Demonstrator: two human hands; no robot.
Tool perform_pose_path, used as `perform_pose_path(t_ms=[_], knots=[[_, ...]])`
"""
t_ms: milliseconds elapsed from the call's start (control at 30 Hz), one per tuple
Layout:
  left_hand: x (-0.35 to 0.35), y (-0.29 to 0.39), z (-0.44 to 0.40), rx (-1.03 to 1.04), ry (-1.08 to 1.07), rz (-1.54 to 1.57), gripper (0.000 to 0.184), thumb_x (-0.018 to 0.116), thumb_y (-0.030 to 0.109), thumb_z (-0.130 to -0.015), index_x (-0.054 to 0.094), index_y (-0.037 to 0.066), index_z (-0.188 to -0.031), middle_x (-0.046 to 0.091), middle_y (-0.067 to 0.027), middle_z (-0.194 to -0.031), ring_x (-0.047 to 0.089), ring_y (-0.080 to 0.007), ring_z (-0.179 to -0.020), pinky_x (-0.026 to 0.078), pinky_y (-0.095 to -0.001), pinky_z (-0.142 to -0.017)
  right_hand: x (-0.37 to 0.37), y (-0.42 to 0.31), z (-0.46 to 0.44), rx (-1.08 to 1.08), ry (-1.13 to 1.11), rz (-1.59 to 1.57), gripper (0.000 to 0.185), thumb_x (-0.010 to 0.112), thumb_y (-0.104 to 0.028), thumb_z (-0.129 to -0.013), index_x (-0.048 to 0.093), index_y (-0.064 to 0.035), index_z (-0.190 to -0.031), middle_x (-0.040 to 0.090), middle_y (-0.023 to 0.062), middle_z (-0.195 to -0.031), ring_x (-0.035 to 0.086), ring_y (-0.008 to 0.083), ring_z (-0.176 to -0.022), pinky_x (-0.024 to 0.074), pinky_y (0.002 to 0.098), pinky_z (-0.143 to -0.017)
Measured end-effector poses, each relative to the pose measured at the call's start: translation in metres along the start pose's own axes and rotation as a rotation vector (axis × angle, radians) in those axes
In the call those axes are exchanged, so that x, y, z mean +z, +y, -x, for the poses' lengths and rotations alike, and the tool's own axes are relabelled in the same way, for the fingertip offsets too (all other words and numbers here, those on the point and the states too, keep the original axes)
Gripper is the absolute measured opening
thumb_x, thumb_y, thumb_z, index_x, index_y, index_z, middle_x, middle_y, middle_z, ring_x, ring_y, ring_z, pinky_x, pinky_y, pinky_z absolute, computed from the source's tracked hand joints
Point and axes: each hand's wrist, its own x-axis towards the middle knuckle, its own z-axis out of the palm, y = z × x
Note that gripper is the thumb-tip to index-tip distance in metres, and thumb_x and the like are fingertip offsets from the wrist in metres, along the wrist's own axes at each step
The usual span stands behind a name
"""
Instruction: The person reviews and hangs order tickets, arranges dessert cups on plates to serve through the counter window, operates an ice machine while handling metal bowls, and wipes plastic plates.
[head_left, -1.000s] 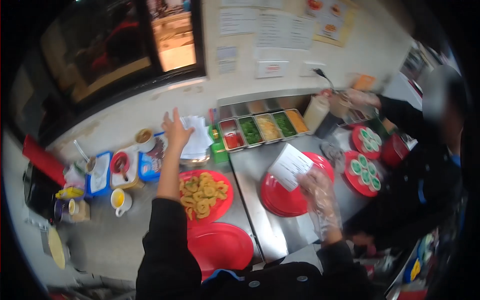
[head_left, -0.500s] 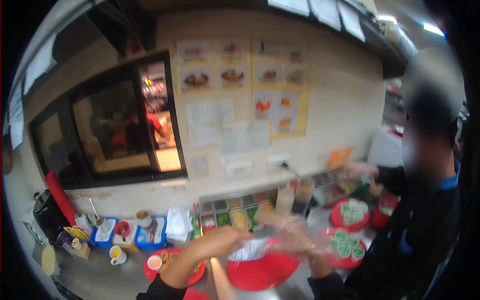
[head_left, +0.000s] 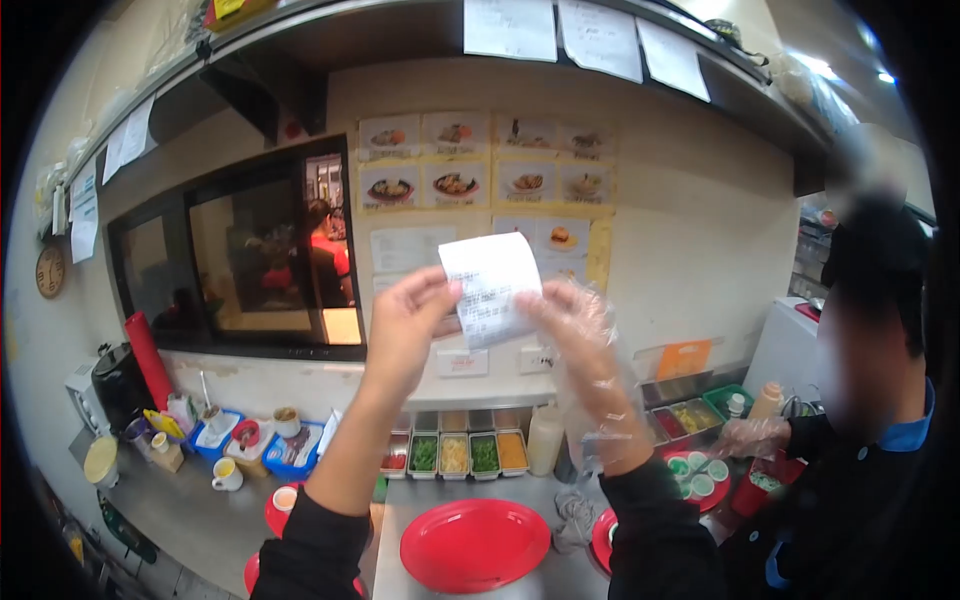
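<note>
Between left grip (head_left: 408, 318) and right grip (head_left: 566, 318): paper (head_left: 492, 268).

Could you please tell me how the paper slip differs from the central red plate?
The paper slip is white and roughly rectangular; the red plate is oval. The left hand and right hand hold the slip up, while the plate lies on the counter. The slip bears print; the plate looks plain.
</note>
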Motion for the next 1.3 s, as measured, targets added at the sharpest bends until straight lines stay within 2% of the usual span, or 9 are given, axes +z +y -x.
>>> perform_pose_path(t_ms=[200,400,533,667,800,867,933,1133,1300], knots=[[-0.008,0.024,-0.001,0.016,-0.022,0.0,0.026,0.057,0.013,-0.089,0.058,-0.002,-0.11,0.066,-0.0101,-0.096,0.065,-0.0143,-0.083,0.054,-0.026,-0.069,0.007,-0.014,-0.005,-0.014,-0.009,-0.034,0.019,0.07,-0.017,-0.08,0.067,0.0011,-0.084,0.065,0.0035,-0.076,0.056,0.0069,-0.07,0.0449,0.022,-0.064],[-0.025,0.042,-0.004,0.067,0.011,-0.124,0.027,0.057,0.014,-0.089,0.058,-0.003,-0.11,0.066,-0.0106,-0.096,0.065,-0.0139,-0.083,0.053,-0.0256,-0.067,0.001,-0.027,-0.089,-0.235,0.048,0.008,0.053,0.056,-0.047,-0.086,0.058,0.0013,-0.107,0.063,0.008,-0.092,0.056,0.0119,-0.08,0.0432,0.0209,-0.069],[-0.043,0.048,0.001,0.065,0.027,-0.162,0.027,0.055,0.011,-0.089,0.057,-0.005,-0.11,0.065,-0.0132,-0.097,0.064,-0.0163,-0.084,0.055,-0.0285,-0.069,0.028,-0.084,-0.173,-0.235,0.065,-0.406,0.072,0.063,-0.039,-0.085,0.034,0.0092,-0.13,0.054,0.0239,-0.113,0.054,0.0226,-0.104,0.0509,0.0265,-0.083],[-0.056,0.063,0.003,0.079,0.053,-0.172,0.027,0.054,0.007,-0.088,0.054,-0.007,-0.111,0.064,-0.0139,-0.098,0.064,-0.0172,-0.086,0.057,-0.0298,-0.069,0.029,-0.096,-0.266,-0.212,0.42,-0.637,0.027,0.067,-0.011,-0.082,0.054,0.0059,-0.098,0.059,0.016,-0.084,0.061,0.0183,-0.067,0.0548,0.022,-0.059],[-0.07,0.072,0.006,0.141,0.075,-0.158,0.03,0.054,0.006,-0.088,0.051,-0.007,-0.114,0.064,-0.014,-0.098,0.064,-0.0175,-0.087,0.057,-0.0297,-0.069,0.043,-0.098,-0.215,-0.154,0.479,-0.434,0.013,0.063,-0.005,-0.082,0.056,0.0049,-0.087,0.06,0.0126,-0.076,0.06,0.0181,-0.063,0.0547,0.0219,-0.059],[-0.072,0.073,0.011,0.167,0.085,-0.134,0.034,0.054,0.006,-0.087,0.048,-0.007,-0.118,0.063,-0.0142,-0.099,0.064,-0.0177,-0.088,0.057,-0.03,-0.069,0.046,-0.076,-0.16,-0.283,0.379,-0.424,0.015,0.061,-0.006,-0.084,0.055,0.0032,-0.095,0.06,0.0122,-0.089,0.062,0.0165,-0.073,0.0543,0.0223,-0.065],[-0.076,0.072,0.019,0.157,0.091,-0.169,0.036,0.054,0.007,-0.087,0.046,-0.008,-0.12,0.063,-0.0139,-0.1,0.064,-0.0175,-0.087,0.056,-0.0297,-0.068,0.049,-0.048,-0.1,-0.415,0.315,-0.392,0.02,0.06,-0.012,-0.085,0.055,0.0031,-0.098,0.062,0.008,-0.082,0.061,0.0144,-0.068,0.0495,0.0261,-0.057],[-0.084,0.029,0.056,-0.004,0.108,-0.164,0.036,0.056,0.008,-0.087,0.048,-0.004,-0.12,0.063,-0.0099,-0.099,0.062,-0.0128,-0.087,0.055,-0.026,-0.065,0.056,0.014,0.079,0.119,0.416,-0.375,0.019,0.059,-0.012,-0.088,0.053,0.0027,-0.098,0.06,0.0081,-0.083,0.057,0.0119,-0.067,0.0473,0.0253,-0.054],[-0.09,-0.009,0.083,-0.157,0.123,-0.177,0.035,0.056,0.009,-0.088,0.048,-0.003,-0.12,0.063,-0.0088,-0.099,0.062,-0.0109,-0.086,0.055,-0.0242,-0.065,0.061,0.048,0.134,0.243,0.448,-0.441,0.016,0.058,-0.01,-0.088,0.053,0.0029,-0.095,0.06,0.0094,-0.078,0.057,0.0124,-0.061,0.0472,0.0249,-0.051]])
